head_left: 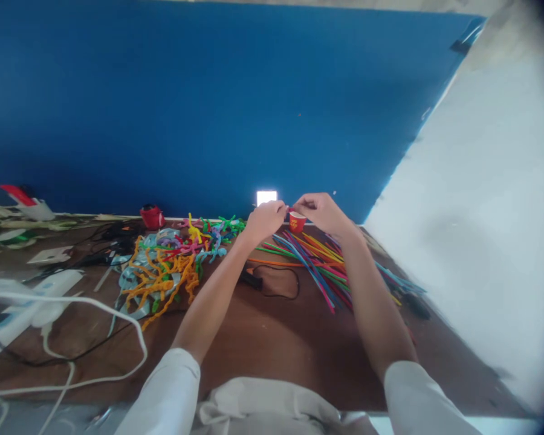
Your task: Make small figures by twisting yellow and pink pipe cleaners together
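Note:
My left hand [268, 219] and my right hand [321, 212] are raised close together over the far side of the table, fingers pinched. Between the fingertips runs a short, dark pink piece [291, 209] that looks like a pipe cleaner; most of it is hidden. Just behind and below the right fingers stands a red paper cup [297, 223] with yellow lettering. Straight pipe cleaners [315, 261] in many colours lie fanned out below my right hand. To the left is a heap of bent and twisted pipe cleaners [167, 275], mostly orange.
A bright screen [266, 197] stands by the blue wall [208, 109]. A thin black cable [294, 284] loops on the brown table [263, 344]. At left are a white power strip [57, 287], white cables [131, 326] and a red cup [152, 217]. A white wall [489, 199] bounds the right.

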The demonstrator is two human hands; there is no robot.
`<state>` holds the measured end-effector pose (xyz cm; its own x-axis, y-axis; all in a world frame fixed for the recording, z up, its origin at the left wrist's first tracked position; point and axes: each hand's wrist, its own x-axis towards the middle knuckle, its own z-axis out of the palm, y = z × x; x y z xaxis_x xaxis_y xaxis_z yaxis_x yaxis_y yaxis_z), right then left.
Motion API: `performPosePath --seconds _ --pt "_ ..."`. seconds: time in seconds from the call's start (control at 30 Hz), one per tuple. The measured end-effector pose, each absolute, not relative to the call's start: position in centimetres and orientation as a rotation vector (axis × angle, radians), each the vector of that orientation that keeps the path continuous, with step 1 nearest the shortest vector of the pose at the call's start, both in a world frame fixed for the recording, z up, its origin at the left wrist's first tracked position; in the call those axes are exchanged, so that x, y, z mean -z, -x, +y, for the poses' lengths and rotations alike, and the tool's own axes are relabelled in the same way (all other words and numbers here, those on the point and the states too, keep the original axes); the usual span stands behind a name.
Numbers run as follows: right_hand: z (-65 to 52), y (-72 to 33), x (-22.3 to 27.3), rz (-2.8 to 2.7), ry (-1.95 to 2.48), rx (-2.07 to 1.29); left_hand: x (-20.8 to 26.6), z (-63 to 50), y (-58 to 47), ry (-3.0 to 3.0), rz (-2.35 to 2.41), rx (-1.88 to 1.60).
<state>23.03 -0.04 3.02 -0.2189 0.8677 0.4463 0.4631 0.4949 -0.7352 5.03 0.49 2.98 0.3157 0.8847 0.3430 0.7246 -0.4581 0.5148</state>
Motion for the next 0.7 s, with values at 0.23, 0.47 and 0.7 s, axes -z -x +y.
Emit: performPosePath --seconds 0.23,0.47,0.7 --pt "-1.1 -21.7 -3.7 -1.812 0.982 -0.500 -3.0 0.7 -5.8 -1.858 1.087 -1.154" --pt "-2.6 -22.3 -4.7 -1.854 0.983 -0.881 -4.6 -0.3 -3.7 -1.617 0.605 -0.855" --pt "-1.4 -24.3 -4.3 -2.072 1.026 -0.882 -5.0 -0.5 -2.6 -1.923 0.684 -0.630"
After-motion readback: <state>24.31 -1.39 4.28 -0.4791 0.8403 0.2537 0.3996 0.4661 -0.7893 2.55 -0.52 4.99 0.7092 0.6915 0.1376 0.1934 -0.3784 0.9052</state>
